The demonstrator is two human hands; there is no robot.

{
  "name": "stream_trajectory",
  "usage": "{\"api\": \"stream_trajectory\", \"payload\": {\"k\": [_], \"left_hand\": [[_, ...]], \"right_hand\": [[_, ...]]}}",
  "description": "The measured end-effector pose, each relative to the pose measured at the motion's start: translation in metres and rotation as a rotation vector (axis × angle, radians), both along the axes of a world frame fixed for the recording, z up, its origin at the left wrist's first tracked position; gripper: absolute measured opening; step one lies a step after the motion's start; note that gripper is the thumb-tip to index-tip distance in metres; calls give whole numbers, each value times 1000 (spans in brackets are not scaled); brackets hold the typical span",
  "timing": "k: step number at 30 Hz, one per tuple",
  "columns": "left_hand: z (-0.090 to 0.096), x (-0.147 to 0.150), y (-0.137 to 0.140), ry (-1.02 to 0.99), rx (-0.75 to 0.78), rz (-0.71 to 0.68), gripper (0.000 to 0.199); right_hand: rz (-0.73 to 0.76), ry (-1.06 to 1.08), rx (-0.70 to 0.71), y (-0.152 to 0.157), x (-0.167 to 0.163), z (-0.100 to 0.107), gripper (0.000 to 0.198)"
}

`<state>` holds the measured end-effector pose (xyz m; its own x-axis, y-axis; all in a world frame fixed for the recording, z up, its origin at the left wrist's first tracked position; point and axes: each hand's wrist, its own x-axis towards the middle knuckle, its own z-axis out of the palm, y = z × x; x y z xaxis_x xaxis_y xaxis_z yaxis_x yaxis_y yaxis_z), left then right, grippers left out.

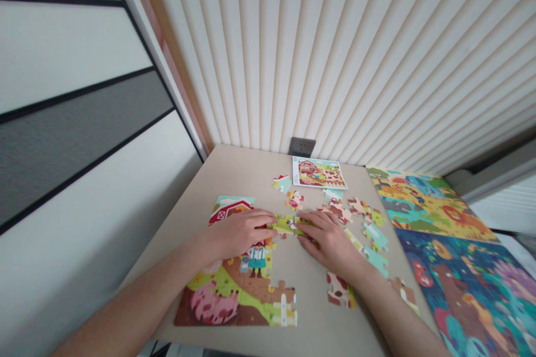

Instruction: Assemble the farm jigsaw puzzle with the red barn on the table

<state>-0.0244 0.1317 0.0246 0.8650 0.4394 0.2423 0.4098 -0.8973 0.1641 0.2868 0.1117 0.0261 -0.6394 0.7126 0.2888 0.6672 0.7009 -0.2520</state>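
Note:
A partly assembled farm jigsaw puzzle (247,293) lies on the table, showing a pink pig, a figure in a teal apron and a red barn. My left hand (240,231) rests palm down across its upper part, fingers stretched out and flat. Its fingertips touch a green puzzle piece (285,224) on the puzzle's right edge. Just right of that, my right hand (329,237) has its fingertips closed on another green puzzle piece (297,226), mostly covered by the fingers. The two pieces lie side by side; whether they interlock I cannot tell. Both thumbs are hidden.
Several loose pieces, including a brown-and-white one (338,290) and a pale blue one (376,236), lie around my right hand. A farm picture card (319,173) stands near the wall socket (302,146). Two completed puzzles, yellow (427,201) and dark blue (464,290), lie at right.

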Motion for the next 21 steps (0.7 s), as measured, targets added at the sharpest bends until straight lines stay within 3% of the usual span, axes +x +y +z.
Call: {"api": "stream_trajectory", "payload": {"k": [14,21], "left_hand": [[-1,-4,-2,77,-94,4,54],[-3,-3,2,39,-82,-23,46]], "right_hand": [[-13,-7,-14,-4,-2,4,27],[-10,-23,-11,-6,-4,6,27]]}}
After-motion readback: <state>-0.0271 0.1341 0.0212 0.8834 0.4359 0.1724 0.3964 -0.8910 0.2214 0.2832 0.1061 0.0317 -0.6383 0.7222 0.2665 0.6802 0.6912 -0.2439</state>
